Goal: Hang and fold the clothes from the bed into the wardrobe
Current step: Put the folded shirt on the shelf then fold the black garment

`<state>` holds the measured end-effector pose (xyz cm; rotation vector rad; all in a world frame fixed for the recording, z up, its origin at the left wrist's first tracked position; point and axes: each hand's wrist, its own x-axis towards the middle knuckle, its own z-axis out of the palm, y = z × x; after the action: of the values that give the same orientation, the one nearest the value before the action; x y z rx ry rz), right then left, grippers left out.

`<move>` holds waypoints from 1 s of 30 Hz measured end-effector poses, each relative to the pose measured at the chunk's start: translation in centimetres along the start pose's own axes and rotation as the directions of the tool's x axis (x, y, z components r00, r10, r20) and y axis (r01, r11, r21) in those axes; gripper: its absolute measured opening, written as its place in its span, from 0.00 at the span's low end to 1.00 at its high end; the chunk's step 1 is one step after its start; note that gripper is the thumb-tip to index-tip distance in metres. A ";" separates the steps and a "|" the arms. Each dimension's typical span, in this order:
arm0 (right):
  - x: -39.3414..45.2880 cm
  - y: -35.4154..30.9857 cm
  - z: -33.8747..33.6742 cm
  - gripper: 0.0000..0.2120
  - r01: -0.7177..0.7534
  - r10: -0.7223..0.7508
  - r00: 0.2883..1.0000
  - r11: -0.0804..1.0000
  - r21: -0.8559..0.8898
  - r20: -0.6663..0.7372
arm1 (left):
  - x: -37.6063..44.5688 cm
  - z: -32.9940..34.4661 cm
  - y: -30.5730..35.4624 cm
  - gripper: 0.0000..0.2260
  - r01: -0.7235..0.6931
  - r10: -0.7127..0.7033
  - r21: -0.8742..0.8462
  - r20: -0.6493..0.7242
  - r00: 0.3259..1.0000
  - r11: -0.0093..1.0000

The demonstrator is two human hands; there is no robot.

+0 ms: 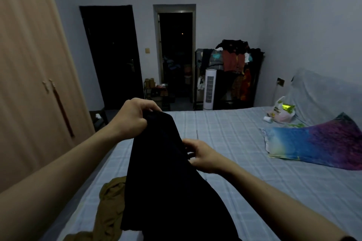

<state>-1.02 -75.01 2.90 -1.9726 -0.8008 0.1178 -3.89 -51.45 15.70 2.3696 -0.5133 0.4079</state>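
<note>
I hold a black garment [168, 172] up over the bed [235, 143], my left hand [133, 117] bunched tight around its top edge and my right hand [203, 156] pinching the cloth lower on its right side. The garment hangs down toward me, its lower part draped over an olive-brown garment [109, 207] crumpled on the checked sheet. The wardrobe [29, 64] stands at my left, doors closed. A colourful pillow [317, 143] lies far right
</note>
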 end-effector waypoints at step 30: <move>0.2 0.0 6.4 0.08 0.128 -0.061 0.929 0.978 0.162 -0.364 | -2.0 -0.3 0.7 0.13 -0.073 0.096 0.136 -0.166 0.982 0.988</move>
<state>-3.38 -70.10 -0.46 -1.7097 -0.6199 -0.2147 -5.98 -51.28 15.47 2.4130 -0.5221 0.6969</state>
